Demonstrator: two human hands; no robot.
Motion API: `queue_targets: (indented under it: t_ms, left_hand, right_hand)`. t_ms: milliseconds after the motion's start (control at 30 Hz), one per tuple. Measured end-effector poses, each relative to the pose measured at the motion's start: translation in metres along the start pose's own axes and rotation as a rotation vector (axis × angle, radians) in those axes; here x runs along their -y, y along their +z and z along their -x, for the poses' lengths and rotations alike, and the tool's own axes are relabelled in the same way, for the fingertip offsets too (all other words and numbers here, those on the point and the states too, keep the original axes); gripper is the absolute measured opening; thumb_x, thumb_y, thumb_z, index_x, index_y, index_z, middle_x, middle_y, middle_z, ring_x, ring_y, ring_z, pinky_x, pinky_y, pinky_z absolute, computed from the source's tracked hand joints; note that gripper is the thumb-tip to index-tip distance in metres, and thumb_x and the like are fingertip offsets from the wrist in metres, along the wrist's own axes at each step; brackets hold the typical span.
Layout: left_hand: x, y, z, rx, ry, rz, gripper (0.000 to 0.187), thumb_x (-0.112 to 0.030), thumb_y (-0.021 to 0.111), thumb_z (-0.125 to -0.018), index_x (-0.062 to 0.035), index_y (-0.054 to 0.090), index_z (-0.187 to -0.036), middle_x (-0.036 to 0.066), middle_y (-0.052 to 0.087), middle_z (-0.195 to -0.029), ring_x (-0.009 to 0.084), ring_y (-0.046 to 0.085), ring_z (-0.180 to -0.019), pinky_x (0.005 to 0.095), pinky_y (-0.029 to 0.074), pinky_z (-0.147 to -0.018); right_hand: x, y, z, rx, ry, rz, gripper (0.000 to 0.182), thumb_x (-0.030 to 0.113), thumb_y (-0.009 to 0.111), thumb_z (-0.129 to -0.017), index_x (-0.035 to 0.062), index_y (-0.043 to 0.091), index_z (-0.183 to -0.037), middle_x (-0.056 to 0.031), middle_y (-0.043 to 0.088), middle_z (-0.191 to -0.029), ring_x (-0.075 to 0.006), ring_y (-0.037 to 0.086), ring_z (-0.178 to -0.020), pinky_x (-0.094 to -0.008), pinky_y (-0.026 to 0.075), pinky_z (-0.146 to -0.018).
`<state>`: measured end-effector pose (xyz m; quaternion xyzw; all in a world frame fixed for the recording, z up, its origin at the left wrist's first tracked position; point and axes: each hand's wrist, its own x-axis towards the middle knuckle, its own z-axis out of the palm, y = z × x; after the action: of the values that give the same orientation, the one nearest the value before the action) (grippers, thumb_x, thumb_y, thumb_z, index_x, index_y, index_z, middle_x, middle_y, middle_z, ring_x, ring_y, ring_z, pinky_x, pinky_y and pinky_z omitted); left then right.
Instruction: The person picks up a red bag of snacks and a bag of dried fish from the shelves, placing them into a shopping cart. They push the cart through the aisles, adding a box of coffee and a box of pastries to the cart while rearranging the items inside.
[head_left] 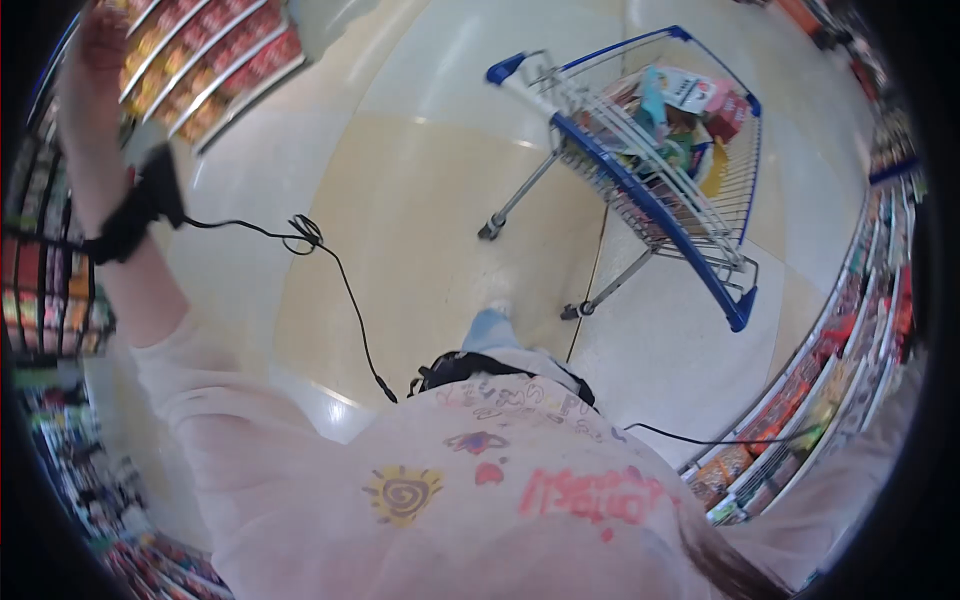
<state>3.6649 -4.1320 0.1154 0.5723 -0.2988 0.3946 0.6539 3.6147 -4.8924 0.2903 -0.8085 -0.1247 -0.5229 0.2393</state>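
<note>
My left hand (100,45) is raised at the upper left, beside a shelf rack (250,100) stocked with rows of yellow and pink packages (215,60). Its fingers are dim and blurred, so whether it touches a package cannot be made out. A black strap with a device (140,210) is around that wrist, and a cable (345,290) hangs from it toward my waist. On the right, my sleeve (840,510) stretches out toward the shelves, but the right hand itself is out of sight.
A shopping cart (640,190) with a blue handle stands ahead to the right, holding several colourful packages (685,90). Stocked shelves (790,400) curve along the right side. More goods (50,290) line the left. Another cable (720,440) runs toward my right arm.
</note>
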Motion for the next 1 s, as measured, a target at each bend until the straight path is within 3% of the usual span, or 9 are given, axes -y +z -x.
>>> queue_targets:
  t_ms: [100,133,300,433,533,600,700,800,1000]
  left_hand:
    - [0.06,0.082,-0.005,0.176,-0.235,0.444,0.022,-0.02,0.049,-0.093,-0.0054,0.055,-0.109,0.0,0.056,-0.084,0.0091,0.053,-0.077,0.0212,0.046,-0.071]
    - [0.085,0.113,0.003,0.108,-0.194,0.511,0.019,-0.02,0.049,-0.093,-0.0073,0.056,-0.106,-0.001,0.055,-0.084,0.0086,0.052,-0.077,0.0211,0.046,-0.068]
    - [0.171,0.187,0.027,-0.126,-0.55,0.832,0.017,-0.02,0.047,-0.094,-0.0061,0.056,-0.098,-0.004,0.04,-0.065,0.0077,0.04,-0.059,0.0212,0.036,-0.055]
    - [0.195,0.213,0.023,0.046,-0.568,1.579,0.023,-0.017,0.038,-0.097,-0.002,0.056,-0.096,-0.004,0.036,-0.058,0.0063,0.035,-0.053,0.0212,0.029,-0.049]
    - [0.205,0.243,0.024,0.179,-0.497,1.622,0.023,-0.017,0.039,-0.096,-0.0012,0.055,-0.094,-0.004,0.036,-0.058,0.0062,0.034,-0.052,0.0214,0.028,-0.049]
    - [0.217,0.274,0.035,0.165,-0.51,0.869,0.02,-0.019,0.043,-0.095,-0.0018,0.054,-0.095,-0.004,0.04,-0.055,0.0077,0.039,-0.051,0.0223,0.031,-0.048]
    - [0.231,0.319,0.066,0.31,0.085,-0.454,0.01,-0.013,0.056,-0.085,-0.0039,0.06,-0.085,0.006,0.058,-0.066,0.0168,0.056,-0.06,0.0271,0.042,-0.053]
    - [0.256,0.345,0.08,0.585,0.434,-0.514,0.007,-0.011,0.062,-0.079,-0.0039,0.061,-0.077,0.008,0.059,-0.069,0.0234,0.057,-0.062,0.031,0.044,-0.058]
    - [0.332,0.365,0.11,0.759,0.382,-0.671,0.016,-0.018,0.055,-0.083,-0.0056,0.063,-0.077,0.011,0.059,-0.071,0.03,0.057,-0.067,0.04,0.045,-0.068]
  right_hand:
    - [0.022,0.102,0.105,0.219,-0.241,0.252,0.029,0.012,0.053,-0.086,0.0032,0.056,-0.113,-0.0082,0.061,-0.103,-0.0189,0.057,-0.095,-0.0278,0.042,-0.089]
    - [0.002,0.113,0.11,0.542,-0.242,0.137,0.029,0.007,0.063,-0.078,0.0043,0.06,-0.107,-0.0097,0.063,-0.102,-0.0174,0.061,-0.094,-0.0289,0.046,-0.081]
    - [-0.013,0.187,0.25,0.705,-0.082,0.004,0.028,0.014,0.066,-0.077,0.0061,0.058,-0.103,-0.0111,0.061,-0.101,-0.0294,0.058,-0.095,-0.0378,0.045,-0.083]
    - [-0.064,0.206,0.32,0.606,0.052,0.214,0.04,0.02,0.066,-0.076,0.0062,0.053,-0.111,-0.0124,0.059,-0.105,-0.0299,0.055,-0.097,-0.0388,0.043,-0.084]
    - [-0.081,0.201,0.343,0.618,0.171,0.455,0.047,0.022,0.066,-0.074,0.0074,0.05,-0.116,-0.0115,0.058,-0.104,-0.0297,0.054,-0.097,-0.0392,0.042,-0.082]
    - [-0.097,0.194,0.352,0.529,0.184,0.499,0.038,0.021,0.067,-0.072,0.0076,0.055,-0.106,-0.0105,0.06,-0.092,-0.0293,0.056,-0.086,-0.0388,0.043,-0.074]
    - [-0.103,0.194,0.348,0.5,0.298,0.575,0.015,0.016,0.066,-0.069,0.0071,0.055,-0.075,-0.0101,0.059,-0.068,-0.0288,0.059,-0.065,-0.0387,0.045,-0.058]
    - [-0.103,0.197,0.343,0.574,0.381,0.676,0.015,0.016,0.067,-0.067,0.0085,0.056,-0.074,-0.0105,0.059,-0.065,-0.0286,0.06,-0.065,-0.0392,0.045,-0.056]
    - [-0.115,0.188,0.348,0.582,0.39,0.707,0.019,0.018,0.068,-0.064,0.0079,0.054,-0.071,-0.0107,0.058,-0.067,-0.0287,0.06,-0.068,-0.0407,0.046,-0.059]
